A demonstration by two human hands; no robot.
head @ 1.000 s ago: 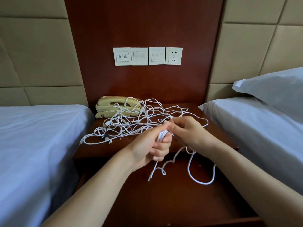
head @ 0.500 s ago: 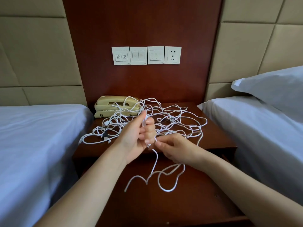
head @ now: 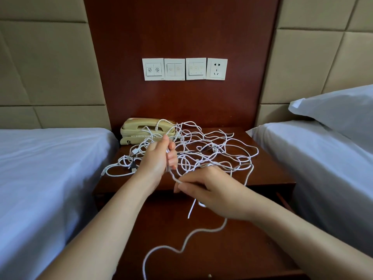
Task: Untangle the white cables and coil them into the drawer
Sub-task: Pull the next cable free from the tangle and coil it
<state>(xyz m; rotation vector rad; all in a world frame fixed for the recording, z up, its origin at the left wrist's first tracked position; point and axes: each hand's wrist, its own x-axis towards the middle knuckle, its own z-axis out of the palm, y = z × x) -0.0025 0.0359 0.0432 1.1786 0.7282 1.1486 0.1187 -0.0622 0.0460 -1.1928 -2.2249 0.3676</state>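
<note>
white cables (head: 203, 150): tangled heap | strand between left hand (head: 159, 158), right hand (head: 210, 190)

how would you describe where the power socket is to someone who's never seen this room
Find the dark red wood panel between the two beds; a row of four white plates sits on it above the nightstand. The power socket is the rightmost: plug holes, where its neighbours have switches.

No legible text; leftmost switch plate (head: 153, 69) bears two round icons, captions unreadable.
</note>
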